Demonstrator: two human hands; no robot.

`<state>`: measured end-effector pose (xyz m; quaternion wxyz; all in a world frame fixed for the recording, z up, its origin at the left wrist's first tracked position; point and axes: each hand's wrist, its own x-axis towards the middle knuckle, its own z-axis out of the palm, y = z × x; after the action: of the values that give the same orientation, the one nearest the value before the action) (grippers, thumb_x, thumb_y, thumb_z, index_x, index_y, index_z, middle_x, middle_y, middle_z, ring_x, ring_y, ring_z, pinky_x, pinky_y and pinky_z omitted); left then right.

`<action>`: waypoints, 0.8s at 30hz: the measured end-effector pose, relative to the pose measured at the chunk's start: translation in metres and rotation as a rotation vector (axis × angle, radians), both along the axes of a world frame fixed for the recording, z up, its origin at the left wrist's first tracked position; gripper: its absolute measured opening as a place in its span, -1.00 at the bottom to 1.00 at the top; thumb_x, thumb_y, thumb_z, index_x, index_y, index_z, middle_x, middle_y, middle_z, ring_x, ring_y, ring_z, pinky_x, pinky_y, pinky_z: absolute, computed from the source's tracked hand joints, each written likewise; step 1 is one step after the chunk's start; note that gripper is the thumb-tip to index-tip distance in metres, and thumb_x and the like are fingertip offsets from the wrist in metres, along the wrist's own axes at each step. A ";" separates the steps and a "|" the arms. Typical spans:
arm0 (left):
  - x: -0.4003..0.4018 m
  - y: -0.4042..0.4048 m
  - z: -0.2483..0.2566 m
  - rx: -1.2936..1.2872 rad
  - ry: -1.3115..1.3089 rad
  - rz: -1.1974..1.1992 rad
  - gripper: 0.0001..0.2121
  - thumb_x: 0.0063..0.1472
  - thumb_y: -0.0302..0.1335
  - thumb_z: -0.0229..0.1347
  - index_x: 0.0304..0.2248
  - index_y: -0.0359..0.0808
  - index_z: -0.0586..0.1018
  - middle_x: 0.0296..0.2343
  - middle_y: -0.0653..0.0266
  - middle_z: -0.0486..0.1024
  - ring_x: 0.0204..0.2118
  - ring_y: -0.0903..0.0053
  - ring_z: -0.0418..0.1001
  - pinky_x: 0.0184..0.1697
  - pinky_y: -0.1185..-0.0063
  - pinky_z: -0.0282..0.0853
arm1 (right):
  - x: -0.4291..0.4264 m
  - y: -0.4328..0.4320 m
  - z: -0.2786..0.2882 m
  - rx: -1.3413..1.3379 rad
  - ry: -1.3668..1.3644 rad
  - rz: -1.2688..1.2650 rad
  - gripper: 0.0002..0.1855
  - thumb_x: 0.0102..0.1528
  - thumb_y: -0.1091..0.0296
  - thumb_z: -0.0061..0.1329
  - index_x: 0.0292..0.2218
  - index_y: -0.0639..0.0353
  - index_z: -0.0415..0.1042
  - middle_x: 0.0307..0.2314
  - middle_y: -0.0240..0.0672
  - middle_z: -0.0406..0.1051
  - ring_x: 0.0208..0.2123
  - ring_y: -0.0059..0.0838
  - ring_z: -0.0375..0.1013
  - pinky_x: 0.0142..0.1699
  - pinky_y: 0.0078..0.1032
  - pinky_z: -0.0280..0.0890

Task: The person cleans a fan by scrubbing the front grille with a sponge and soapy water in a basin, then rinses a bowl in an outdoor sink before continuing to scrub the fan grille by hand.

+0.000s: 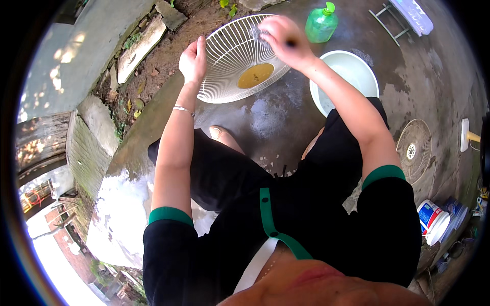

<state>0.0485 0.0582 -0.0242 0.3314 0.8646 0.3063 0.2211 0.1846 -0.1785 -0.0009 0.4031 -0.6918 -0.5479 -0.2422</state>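
Observation:
A white wire fan guard [226, 57] with a tan round centre is held up, tilted, above the wet floor. My left hand [193, 61] grips its left rim, thumb upward. At its upper right side, my right hand [283, 38] is blurred and holds a greyish scrubbing pad [258, 33] against the wires. The pad is partly hidden by the fingers. A pale round basin [350, 72] stands on the floor beneath my right forearm. Beyond it is a green pump bottle [321, 25].
Another fan guard [414, 153] lies on the concrete at the right. Plastic buckets [434, 222] are at lower right, and a stool with a light plastic top [415, 15] is at upper right. A soil strip with a stone slab [139, 49] borders the floor at left.

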 end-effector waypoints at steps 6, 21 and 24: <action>0.019 -0.021 0.006 0.311 -0.165 -0.251 -0.70 0.25 -0.23 0.00 -0.47 -0.32 0.50 -0.57 0.08 0.45 -0.47 0.24 0.44 -0.35 0.38 0.34 | 0.007 0.021 -0.015 0.045 0.037 -0.118 -0.86 0.02 0.39 0.04 -0.33 0.11 0.38 -0.37 -0.32 0.42 -0.23 -0.25 0.41 -0.10 -0.34 0.35; 0.030 -0.039 0.025 0.327 -0.045 -0.215 -0.60 0.21 -0.10 0.07 -0.58 -0.28 0.42 -0.69 0.20 0.34 -0.64 0.42 0.29 -0.52 0.49 0.24 | 0.023 -0.012 -0.008 0.129 0.238 -0.107 -0.78 0.03 0.36 0.07 -0.27 0.12 0.34 -0.32 -0.29 0.38 -0.27 -0.19 0.41 -0.14 -0.31 0.34; 0.033 -0.048 0.024 0.297 -0.045 -0.203 -0.59 0.19 -0.06 0.08 -0.56 -0.27 0.47 -0.68 0.21 0.38 -0.63 0.41 0.34 -0.50 0.50 0.29 | 0.019 -0.003 -0.015 0.045 0.090 -0.085 -0.72 0.02 0.25 0.09 -0.27 0.11 0.31 -0.32 -0.27 0.37 -0.25 -0.27 0.41 -0.14 -0.33 0.35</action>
<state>0.0814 0.0097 -0.0002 0.2275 0.9254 0.1741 0.2483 0.2040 -0.1815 -0.0163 0.4323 -0.7155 -0.4936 -0.2402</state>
